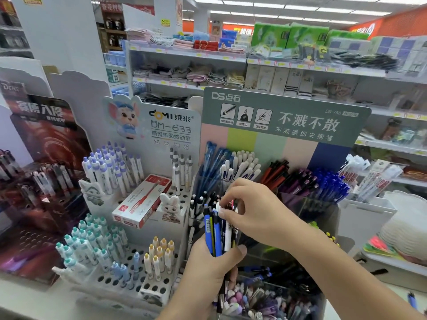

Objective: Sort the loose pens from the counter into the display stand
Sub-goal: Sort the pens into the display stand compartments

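Two hands work: left hand [209, 270] grips pens [218, 229], right hand [250, 204] pinches one

Place: a shop, the stationery corner of a larger store.
Near displays: cardboard pen stands stood side by side on the desk [27, 294]; the green-headed display stand [284, 116] carried printed brand lettering and compartments packed with pens.
Left stand: a white perforated stand [147, 269] held rows of capped pens upright in its holes, with a boxed pen pack [143, 199] lying on it.
Far shelves: long retail shelving [231, 58] held folded towels, socks and green tissue packs [288, 35], with yellow price tags along the shelf edges.
Ceiling: rows of strip lights [300, 10] ran overhead.
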